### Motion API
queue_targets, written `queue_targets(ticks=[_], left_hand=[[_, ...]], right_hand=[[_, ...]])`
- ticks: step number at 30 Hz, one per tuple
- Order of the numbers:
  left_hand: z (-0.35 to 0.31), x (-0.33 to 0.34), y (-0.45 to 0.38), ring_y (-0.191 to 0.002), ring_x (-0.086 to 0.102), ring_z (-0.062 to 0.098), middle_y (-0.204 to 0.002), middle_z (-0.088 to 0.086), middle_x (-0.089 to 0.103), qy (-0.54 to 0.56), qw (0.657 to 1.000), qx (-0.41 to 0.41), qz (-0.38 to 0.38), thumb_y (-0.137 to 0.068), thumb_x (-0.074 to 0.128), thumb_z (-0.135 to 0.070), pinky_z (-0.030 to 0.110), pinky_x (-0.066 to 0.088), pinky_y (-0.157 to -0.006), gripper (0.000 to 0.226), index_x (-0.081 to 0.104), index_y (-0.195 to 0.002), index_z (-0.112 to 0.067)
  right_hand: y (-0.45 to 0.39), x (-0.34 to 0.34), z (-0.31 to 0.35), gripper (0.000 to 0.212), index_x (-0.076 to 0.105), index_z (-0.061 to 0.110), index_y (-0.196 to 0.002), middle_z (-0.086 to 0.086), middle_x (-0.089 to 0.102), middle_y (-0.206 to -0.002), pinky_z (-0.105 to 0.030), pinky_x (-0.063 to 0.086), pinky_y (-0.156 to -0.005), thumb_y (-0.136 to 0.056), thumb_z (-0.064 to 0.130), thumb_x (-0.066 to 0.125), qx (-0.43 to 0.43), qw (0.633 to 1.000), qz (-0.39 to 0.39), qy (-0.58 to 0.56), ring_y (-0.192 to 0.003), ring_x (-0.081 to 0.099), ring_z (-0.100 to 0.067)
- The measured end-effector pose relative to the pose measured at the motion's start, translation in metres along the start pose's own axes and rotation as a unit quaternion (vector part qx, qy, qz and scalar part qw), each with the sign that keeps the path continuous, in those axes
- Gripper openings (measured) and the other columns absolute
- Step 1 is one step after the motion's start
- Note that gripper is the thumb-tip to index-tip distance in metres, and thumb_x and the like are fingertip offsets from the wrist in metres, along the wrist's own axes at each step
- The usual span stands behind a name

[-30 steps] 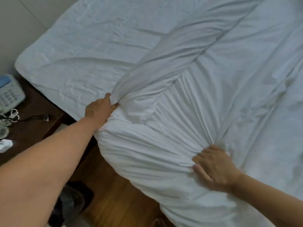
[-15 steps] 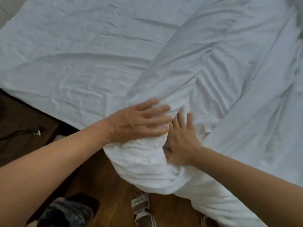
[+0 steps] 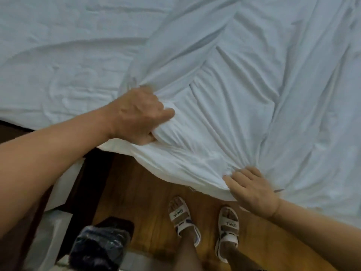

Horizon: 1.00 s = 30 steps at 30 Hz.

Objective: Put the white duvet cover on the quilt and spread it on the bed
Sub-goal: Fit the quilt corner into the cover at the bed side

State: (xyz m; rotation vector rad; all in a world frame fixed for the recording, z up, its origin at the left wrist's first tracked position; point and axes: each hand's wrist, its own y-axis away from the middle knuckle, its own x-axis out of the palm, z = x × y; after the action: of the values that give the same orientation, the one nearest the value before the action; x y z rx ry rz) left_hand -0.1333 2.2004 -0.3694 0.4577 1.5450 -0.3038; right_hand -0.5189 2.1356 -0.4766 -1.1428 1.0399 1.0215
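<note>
Step in hand, as I read it: working the white duvet cover (image 3: 224,106) down over the quilt at the near bed edge. The filling isn't visible as a separate layer; the bulk under the gathers suggests the quilt sits inside the bunched part, but I can't confirm that.

Left hand (image 3: 139,116): fingers curled, gripping a thick wad of the cover; the thumb lies across the top of the wad, pointing right. Fabric pleats fan out from under the thumb toward the far right.

Right hand (image 3: 252,190): fingers slightly spread with their tips on a second gather point where the pleats converge, at the hanging hem. Motion blur here, so I can't tell whether it pinches the cloth or only presses on it.

Between the two hands the cover's edge sags in a roll off the mattress, above the wooden floor (image 3: 140,184). Beyond the left knuckles lies flat, wrinkled bedsheet (image 3: 58,61). Just under the right wrist are the person's sandals (image 3: 184,219), and a dark plastic-wrapped bundle (image 3: 99,249) sits on the floor below the left forearm.

Progress: cover is heavily bunched, nowhere near spread. Mid-task at best.

Next move probably calls for:
- a firm grip with both hands
- pulling the gathers apart and toward the near corner
- keeping the hem off the floor

Risk: cover drags while the quilt stays put.
</note>
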Motion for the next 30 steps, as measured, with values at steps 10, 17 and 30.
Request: queue_targets(ticks=[10,17,30], left_hand=[[-0.007,0.050,0.030,-0.073,0.058,0.034,-0.078,0.009,0.060,0.167,0.904,-0.380,-0.102,-0.070,0.057,-0.041,0.029,0.033,-0.066,0.036,0.056,-0.086,-0.009],[-0.057,0.051,0.023,-0.075,0.040,0.014,-0.072,0.004,0.053,0.115,0.901,-0.330,-0.256,-0.063,0.072,0.008,0.017,0.022,-0.073,0.031,0.055,-0.080,-0.011],[-0.110,0.044,0.037,-0.121,0.060,0.014,-0.131,-0.004,0.061,0.506,0.507,-0.564,-0.410,-0.103,0.058,-0.025,0.040,0.051,-0.102,0.023,0.056,-0.123,-0.034]], right_hand=[[-0.006,0.003,0.019,0.069,0.042,0.017,-0.152,-0.007,0.055,-0.097,-0.042,0.042,-0.076,-0.087,0.013,0.063,0.060,0.997,0.051,-0.023,-0.086,0.052,-0.028],[-0.062,-0.032,0.020,0.028,0.073,0.013,-0.107,-0.006,0.056,-0.102,-0.041,0.049,-0.083,-0.100,0.032,0.053,0.246,0.933,-0.108,-0.241,-0.095,0.057,-0.023],[-0.169,-0.037,0.085,0.052,0.052,0.029,-0.109,0.010,0.059,-0.101,-0.026,0.047,-0.081,-0.080,0.072,0.051,0.296,0.860,0.091,-0.405,-0.096,0.057,-0.008]])
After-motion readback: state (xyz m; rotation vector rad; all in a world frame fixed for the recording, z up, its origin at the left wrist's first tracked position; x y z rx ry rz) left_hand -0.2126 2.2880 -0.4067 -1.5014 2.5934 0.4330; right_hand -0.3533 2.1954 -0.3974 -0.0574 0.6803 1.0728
